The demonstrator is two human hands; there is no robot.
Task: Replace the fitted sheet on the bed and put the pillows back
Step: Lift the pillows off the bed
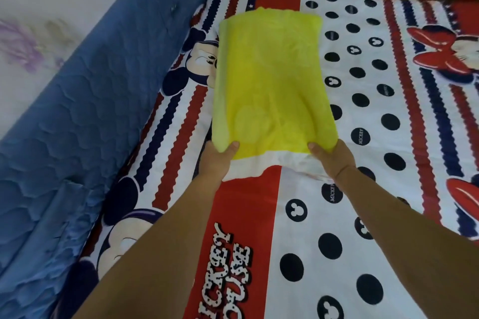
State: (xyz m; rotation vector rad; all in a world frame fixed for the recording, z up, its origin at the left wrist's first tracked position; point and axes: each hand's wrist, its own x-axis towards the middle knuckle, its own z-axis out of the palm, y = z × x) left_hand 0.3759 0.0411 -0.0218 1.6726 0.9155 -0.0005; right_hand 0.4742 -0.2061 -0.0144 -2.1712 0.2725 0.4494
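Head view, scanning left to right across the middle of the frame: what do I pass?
In order: pale floral wall → blue quilted side panel → yellow pillow with white end, its near corners gripped by left hand then right hand → black-dotted white cartoon-print sheet.

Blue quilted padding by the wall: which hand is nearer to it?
Left. The left hand grips the yellow pillow at its near corner toward the blue quilted padding; the right hand grips the other near corner, farther away.
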